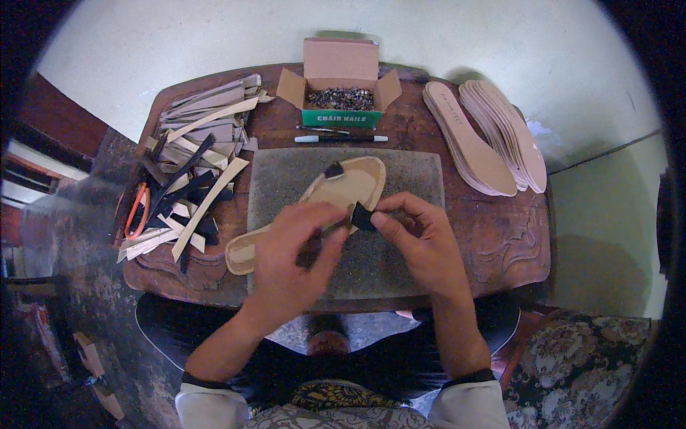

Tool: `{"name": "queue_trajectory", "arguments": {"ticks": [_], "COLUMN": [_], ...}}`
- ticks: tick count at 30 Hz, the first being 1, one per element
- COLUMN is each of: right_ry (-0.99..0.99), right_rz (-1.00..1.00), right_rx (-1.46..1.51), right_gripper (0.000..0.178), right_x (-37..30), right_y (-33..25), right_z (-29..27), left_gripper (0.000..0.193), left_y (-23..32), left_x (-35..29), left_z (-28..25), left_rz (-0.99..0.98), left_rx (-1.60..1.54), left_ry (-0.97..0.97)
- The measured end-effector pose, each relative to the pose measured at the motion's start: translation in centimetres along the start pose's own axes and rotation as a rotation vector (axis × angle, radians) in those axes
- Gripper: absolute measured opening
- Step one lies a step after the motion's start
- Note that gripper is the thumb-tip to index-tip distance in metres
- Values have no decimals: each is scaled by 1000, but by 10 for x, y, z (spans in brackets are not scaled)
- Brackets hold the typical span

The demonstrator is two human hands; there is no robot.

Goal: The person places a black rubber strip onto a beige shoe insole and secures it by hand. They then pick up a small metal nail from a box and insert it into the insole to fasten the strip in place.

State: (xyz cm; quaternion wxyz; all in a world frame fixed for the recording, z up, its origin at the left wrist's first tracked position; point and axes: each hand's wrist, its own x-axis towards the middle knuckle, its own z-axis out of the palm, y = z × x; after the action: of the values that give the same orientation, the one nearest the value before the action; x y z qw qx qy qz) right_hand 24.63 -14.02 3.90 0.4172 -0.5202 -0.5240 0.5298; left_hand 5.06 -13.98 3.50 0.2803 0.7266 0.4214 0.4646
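Wooden table [493,222]: one sole [349,189] on mat [386,268]; right hand [427,243] pinching one black piece [362,217]; left hand [289,250] grip unclear.

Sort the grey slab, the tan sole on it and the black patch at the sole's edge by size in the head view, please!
1. Grey slab
2. Tan sole, partly hidden by the left hand
3. Black patch

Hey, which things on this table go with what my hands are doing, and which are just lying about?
Seemingly in the job:
black piece in your right hand
sole partly hidden by your left hand
black patch on the sole
gray slab under the sole

Apparently just lying about:
open box of nails
pen
insole stacks
mixed strips
orange loop
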Motion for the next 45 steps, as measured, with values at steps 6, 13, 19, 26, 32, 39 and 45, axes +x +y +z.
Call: {"name": "queue_trajectory", "arguments": {"ticks": [6, 13, 19, 26, 32, 39, 45], "right_ry": [15, 154, 152, 210, 214, 130, 117], "right_rz": [-56, -160, -330, -319, -286, -245, -218], "right_rx": [-101, -173, -347, -498, -451, -386, -378], "right_gripper": [17, 18, 22, 19, 15, 16, 15], "right_x": [0, 1, 3, 1, 2, 5, 5], "right_y": [7, 7, 12, 7, 7, 12, 16], "right_z": [2, 15, 16, 18, 18, 14, 11], "left_gripper": [20, 13, 14, 16, 16, 16, 16], "left_y": [0, -8, -12, -18, -14, -15, -15], "left_x": [20, 19, 19, 18, 17, 14, 13], "left_z": [-11, -3, 3, 10, 12, 16, 17], "left_rz": [-263, -242, -183, 16, -69, -40, -76], "left_rx": [-185, -179, -31, 145, 123, 207, 203], "left_ry": [-143, -126, -146, -125, -127, -144, -149]}}
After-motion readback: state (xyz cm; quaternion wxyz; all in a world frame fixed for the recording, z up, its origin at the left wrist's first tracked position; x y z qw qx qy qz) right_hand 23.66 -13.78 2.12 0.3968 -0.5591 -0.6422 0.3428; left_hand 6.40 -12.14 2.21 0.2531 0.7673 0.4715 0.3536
